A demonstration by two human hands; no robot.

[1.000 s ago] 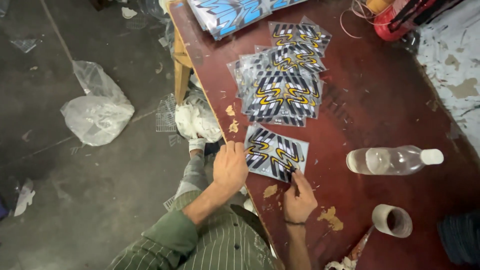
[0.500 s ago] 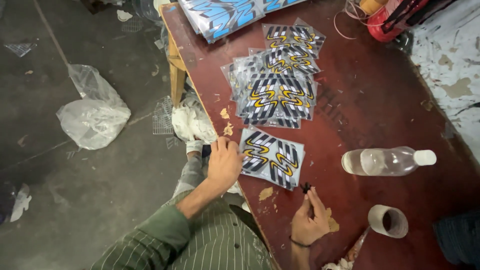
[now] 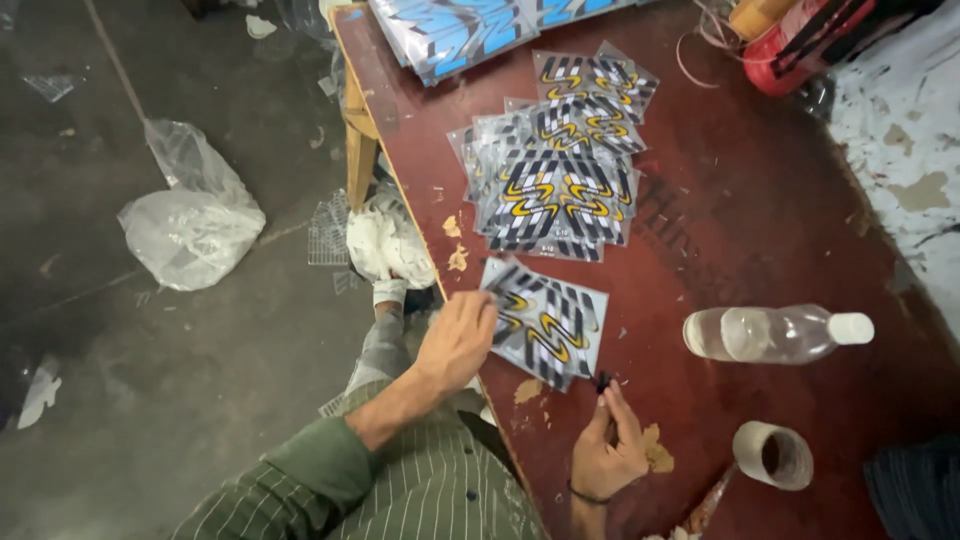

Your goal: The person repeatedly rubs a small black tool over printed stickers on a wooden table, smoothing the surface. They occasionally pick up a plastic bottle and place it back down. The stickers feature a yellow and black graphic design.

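A clear packet of black, white and yellow striped stickers (image 3: 548,322) lies at the near edge of the dark red table (image 3: 760,210). My left hand (image 3: 456,340) grips its left edge and the packet is tilted. Just off the packet's near right corner, my right hand (image 3: 608,448) pinches a small black piece (image 3: 603,381) between its fingertips. Beyond lies a spread pile of the same striped packets (image 3: 555,170), and blue-patterned packets (image 3: 450,25) sit at the table's far edge.
A clear plastic bottle (image 3: 775,334) lies on its side at the right. A tape roll (image 3: 773,455) stands near the front right. A red container (image 3: 800,40) with cords is at the far right. Plastic bags (image 3: 190,215) and scraps litter the floor on the left.
My right hand has drawn back off the packet's corner with a small black piece pinched in its fingers. My left hand has turned and slid the packet slightly.
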